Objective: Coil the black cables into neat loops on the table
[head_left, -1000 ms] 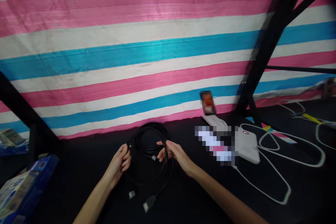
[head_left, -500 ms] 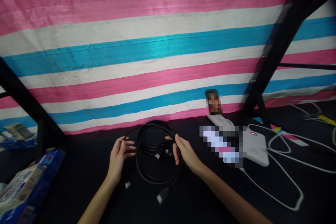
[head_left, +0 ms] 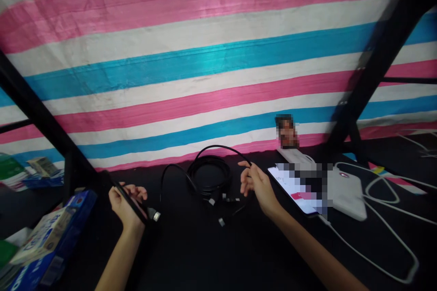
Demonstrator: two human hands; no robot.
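Head view: both hands work above a dark table (head_left: pixel 191 254), and the black cable (head_left: pixel 226 178) lies between them in a loose coil near the foot of the striped sheet (head_left: pixel 205 86). The left hand (head_left: pixel 128 202) is half closed, fingers curled, with a dark strand across the palm (blurred, so how firmly it is gripped I cannot tell); a plug (head_left: pixel 155 215) pokes out just beside it. The right hand (head_left: pixel 254 184) pinches a strand between thumb and forefinger, its other fingers loosely parted, and from that pinch the strand arcs back to the coil. More plugs lie scattered between the coil and the right hand. The step in hand looks like sorting or separating lengths of the cable rather than plugging anything in. The next move probably calls for a light hold on both sides, so that the strands can part without the plugs catching in the loops. To the right, well apart from the coil, sit a lit phone (head_left: pixel 282 182) and a white power bank (head_left: pixel 348 195); to the left stands a blue box (head_left: pixel 82 211).
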